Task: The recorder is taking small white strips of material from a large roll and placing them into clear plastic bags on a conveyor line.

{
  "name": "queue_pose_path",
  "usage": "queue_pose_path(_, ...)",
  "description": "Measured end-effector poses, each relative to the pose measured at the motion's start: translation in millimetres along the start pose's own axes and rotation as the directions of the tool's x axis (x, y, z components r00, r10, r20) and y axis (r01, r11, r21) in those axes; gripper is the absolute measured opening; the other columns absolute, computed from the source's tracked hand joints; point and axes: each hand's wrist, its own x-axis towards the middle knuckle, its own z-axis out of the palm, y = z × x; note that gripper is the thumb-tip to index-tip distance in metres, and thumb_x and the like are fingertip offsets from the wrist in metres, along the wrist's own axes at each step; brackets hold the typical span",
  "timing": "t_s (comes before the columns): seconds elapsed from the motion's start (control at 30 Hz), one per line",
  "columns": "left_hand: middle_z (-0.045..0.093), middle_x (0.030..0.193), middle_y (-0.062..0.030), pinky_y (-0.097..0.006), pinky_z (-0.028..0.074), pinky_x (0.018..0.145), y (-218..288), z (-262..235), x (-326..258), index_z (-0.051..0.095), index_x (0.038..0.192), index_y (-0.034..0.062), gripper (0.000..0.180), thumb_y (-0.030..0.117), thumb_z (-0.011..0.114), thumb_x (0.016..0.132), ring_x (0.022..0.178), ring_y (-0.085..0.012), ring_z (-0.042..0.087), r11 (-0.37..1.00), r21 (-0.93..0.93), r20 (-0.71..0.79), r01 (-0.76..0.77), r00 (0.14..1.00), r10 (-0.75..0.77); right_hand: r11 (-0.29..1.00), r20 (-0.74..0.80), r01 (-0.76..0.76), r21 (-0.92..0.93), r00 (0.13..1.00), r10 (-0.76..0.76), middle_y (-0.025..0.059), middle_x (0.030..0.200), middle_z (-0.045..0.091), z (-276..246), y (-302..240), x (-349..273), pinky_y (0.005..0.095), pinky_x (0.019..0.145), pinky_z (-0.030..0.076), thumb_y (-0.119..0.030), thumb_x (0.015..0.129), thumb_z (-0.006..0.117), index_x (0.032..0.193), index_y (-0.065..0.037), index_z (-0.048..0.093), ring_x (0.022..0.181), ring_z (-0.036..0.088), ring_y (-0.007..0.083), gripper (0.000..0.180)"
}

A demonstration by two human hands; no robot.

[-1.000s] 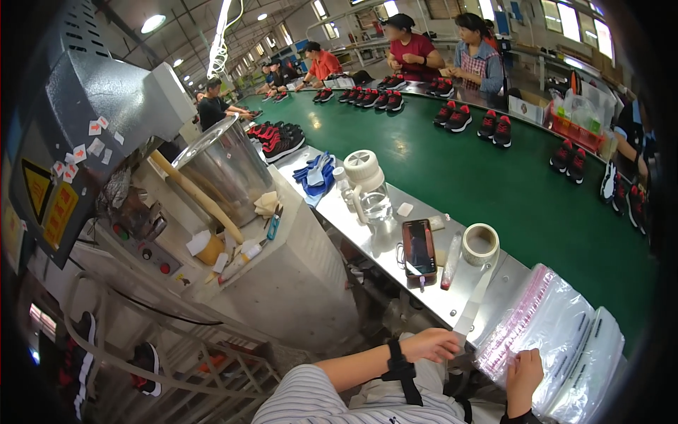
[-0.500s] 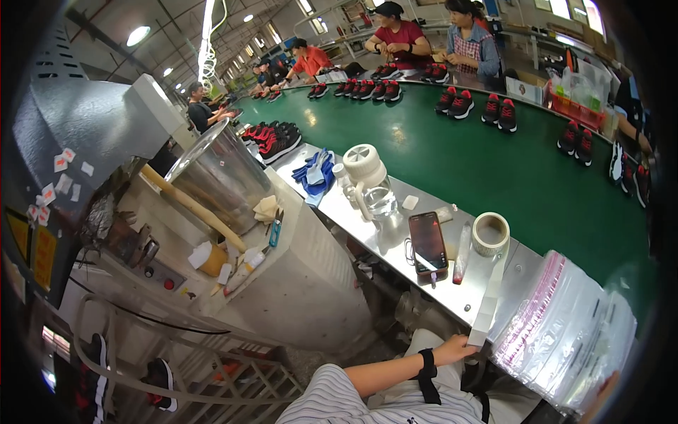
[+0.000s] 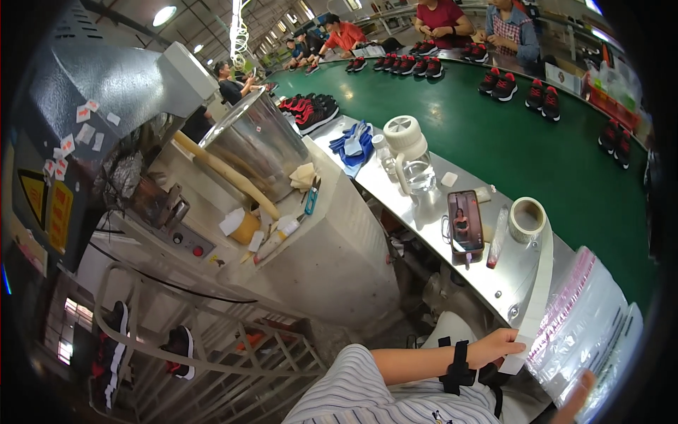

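My left hand is closed, pinching a pale paper strip near its loose end. The strip runs down from a white tape-like roll standing on the metal ledge. Beside that hand lies a fanned stack of clear plastic bags with pink-edged openings. My right hand is at the lower right, mostly out of the picture; one stretched finger shows against the near edge of the bags. The rest of its fingers are hidden.
On the ledge are a phone, a clear jug and blue gloves. A green conveyor carries black-and-red shoes. Several people work beyond it. A machine with a metal drum stands left, above a rack.
The view has swung down and to the left, so things sit further right. My left hand still pinches the strip. More of a right finger shows at the bags. The phone's picture differs.
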Motion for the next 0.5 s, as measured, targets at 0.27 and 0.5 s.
queue_pose_path(0.27, 0.059, 0.089, -0.0014, -0.023, 0.046, 0.063, -2, 0, -9, 0.055, 0.105, 0.0038, 0.022, 0.017, 0.057, 0.087, 0.077, -0.0077, 0.056, 0.974, 0.145, -0.187, -0.173, 0.962, 0.198, 0.888, 0.452, -0.31, 0.339, 0.882, 0.136, 0.0014, 0.063, 0.047, 117, -45, -3, 0.0244, 0.05, 0.035, -0.007, 0.084, 0.055, 0.077, 0.0, 0.053, 0.057, 0.041, 0.0082, 0.01)
queue_pose_path(0.5, 0.059, 0.09, -0.0025, -0.022, 0.046, 0.065, 0, -2, -3, 0.054, 0.101, 0.0038, 0.015, 0.013, 0.053, 0.089, 0.075, -0.008, 0.056, 0.99, -0.107, -0.242, -0.091, 0.968, 0.063, 0.718, 0.626, -0.57, 0.399, 0.742, 0.241, 0.0026, 0.077, 0.057, 105, -52, -2, 0.0216, 0.058, 0.042, -0.007, 0.083, 0.058, 0.091, 0.001, 0.056, 0.066, 0.049, 0.0064, 0.011)
